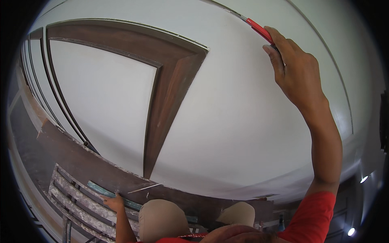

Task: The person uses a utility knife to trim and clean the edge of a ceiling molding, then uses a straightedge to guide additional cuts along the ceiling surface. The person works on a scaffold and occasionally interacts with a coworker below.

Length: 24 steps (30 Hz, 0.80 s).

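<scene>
While the right hand [298, 69] pinches a slim red tool [259, 30] between thumb and fingers, to the right of and above the outer corner of the brown frame [178, 69], the tool's metal tip meets a dark line running across the white surface [235, 113] above that frame. Below the frame, the left hand [113, 201] is at a teal strip [101, 189] on a paint-spattered slatted platform [65, 184], one finger stretched out; I cannot tell whether it grips. Two beige-clad knees [162, 218] also show below the frame.
</scene>
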Tool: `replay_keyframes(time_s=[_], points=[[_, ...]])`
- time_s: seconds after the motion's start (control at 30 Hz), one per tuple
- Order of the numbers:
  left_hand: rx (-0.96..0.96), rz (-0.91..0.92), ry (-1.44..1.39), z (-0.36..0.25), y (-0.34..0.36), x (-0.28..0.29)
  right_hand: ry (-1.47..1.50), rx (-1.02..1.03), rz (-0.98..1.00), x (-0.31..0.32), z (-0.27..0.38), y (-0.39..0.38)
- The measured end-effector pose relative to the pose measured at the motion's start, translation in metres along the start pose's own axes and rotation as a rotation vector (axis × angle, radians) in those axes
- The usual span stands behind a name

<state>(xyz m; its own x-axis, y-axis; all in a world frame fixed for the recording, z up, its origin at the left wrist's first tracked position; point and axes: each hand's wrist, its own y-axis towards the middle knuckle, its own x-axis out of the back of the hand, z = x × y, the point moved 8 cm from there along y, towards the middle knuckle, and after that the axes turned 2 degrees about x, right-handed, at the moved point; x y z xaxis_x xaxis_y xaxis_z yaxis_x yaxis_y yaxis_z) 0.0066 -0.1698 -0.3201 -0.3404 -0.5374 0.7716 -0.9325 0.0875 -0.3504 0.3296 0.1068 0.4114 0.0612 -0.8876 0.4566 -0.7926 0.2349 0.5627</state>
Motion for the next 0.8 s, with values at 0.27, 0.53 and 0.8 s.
replay_keyframes(time_s=[0.27,0.53,0.8], points=[[-0.279,-0.269,-0.017,-0.061,-0.012,0.045,-0.100,0.056,0.010,0.000,0.007,0.019],[-0.777,-0.224,-1.126,-0.339,-0.116,0.205,-0.179,-0.055,0.133,0.002,0.015,0.026],[-1.216,0.682,-2.528,-0.498,-0.215,0.296,-0.316,-0.244,0.558,0.019,0.026,0.027]])
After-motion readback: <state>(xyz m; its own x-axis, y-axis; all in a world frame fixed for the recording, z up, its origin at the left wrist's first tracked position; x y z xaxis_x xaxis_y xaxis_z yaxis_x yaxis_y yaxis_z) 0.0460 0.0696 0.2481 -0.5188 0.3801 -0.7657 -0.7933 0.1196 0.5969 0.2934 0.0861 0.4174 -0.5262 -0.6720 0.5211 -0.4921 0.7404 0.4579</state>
